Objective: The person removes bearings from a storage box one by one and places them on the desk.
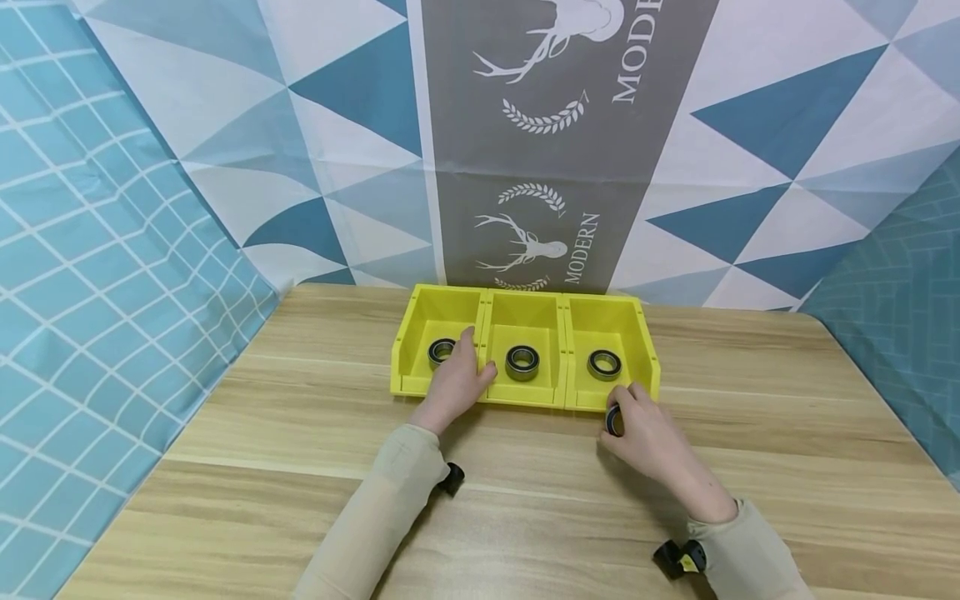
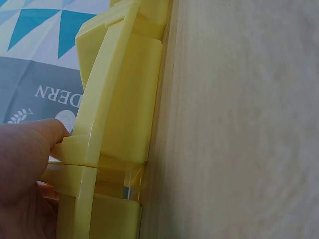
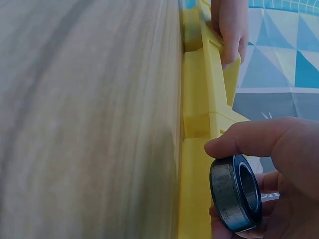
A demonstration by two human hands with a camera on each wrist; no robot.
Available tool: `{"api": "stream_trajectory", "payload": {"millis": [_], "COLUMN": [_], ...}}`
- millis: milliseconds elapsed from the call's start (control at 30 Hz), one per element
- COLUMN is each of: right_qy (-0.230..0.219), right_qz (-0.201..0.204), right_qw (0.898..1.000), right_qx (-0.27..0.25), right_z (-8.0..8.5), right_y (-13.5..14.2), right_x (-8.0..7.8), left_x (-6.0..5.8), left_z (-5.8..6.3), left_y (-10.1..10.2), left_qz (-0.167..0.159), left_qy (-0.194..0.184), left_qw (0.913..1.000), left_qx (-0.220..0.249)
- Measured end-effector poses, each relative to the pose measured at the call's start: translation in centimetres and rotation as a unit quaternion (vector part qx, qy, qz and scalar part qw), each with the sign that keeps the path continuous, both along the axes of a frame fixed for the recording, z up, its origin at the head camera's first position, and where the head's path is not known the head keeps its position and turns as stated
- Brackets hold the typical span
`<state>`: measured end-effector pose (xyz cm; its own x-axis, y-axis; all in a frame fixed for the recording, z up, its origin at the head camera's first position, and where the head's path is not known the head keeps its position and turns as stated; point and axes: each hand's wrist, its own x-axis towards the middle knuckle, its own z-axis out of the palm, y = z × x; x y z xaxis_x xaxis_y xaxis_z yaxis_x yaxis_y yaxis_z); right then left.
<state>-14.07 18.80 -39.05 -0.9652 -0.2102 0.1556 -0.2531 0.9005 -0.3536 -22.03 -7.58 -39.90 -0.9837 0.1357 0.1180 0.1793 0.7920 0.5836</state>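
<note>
A yellow three-compartment bin (image 1: pixel 525 400) stands on the table. My left hand (image 1: pixel 457 379) grips the divider between its left and middle compartments, thumb (image 2: pixel 57 130) on one side and fingers on the other. Partly covered by that hand, a ball bearing (image 1: pixel 441 351) lies in the left compartment. The middle compartment has another bearing (image 1: pixel 522 362), and the right one holds a third bearing (image 1: pixel 604 365). Just off the front edge of the right compartment, my right hand (image 1: pixel 648 433) pinches one more ball bearing (image 3: pixel 232 194) between thumb and fingers, tilted on its edge.
The bin sits at the back of the wooden table (image 1: pixel 525 517), close to a patterned cloth backdrop (image 1: pixel 517 167). Blue checked cloth (image 1: pixel 97 250) hangs on the left. A black wrist device (image 1: pixel 678 558) is worn at the right sleeve, another device (image 1: pixel 452 479) at the left.
</note>
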Motion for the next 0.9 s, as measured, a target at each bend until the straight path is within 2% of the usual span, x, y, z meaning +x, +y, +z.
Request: {"api": "stream_trajectory", "payload": {"millis": [500,900], "right_qy": [-0.018,-0.044], "right_qz": [0.006,0.021], "right_qw": [1.0,0.998], "right_qx": [0.007,0.032], "right_z": [0.21,0.69], "right_y": [0.02,0.22], "right_x": [0.25,0.81], "left_x": [0.0,-0.04], "left_z": [0.13,0.07], "left_y": [0.03,-0.01], "left_qz": [-0.001,0.0], "left_qy": [-0.009,-0.01], "left_qw": [1.0,1.0], "left_qx": [0.001,-0.002]}}
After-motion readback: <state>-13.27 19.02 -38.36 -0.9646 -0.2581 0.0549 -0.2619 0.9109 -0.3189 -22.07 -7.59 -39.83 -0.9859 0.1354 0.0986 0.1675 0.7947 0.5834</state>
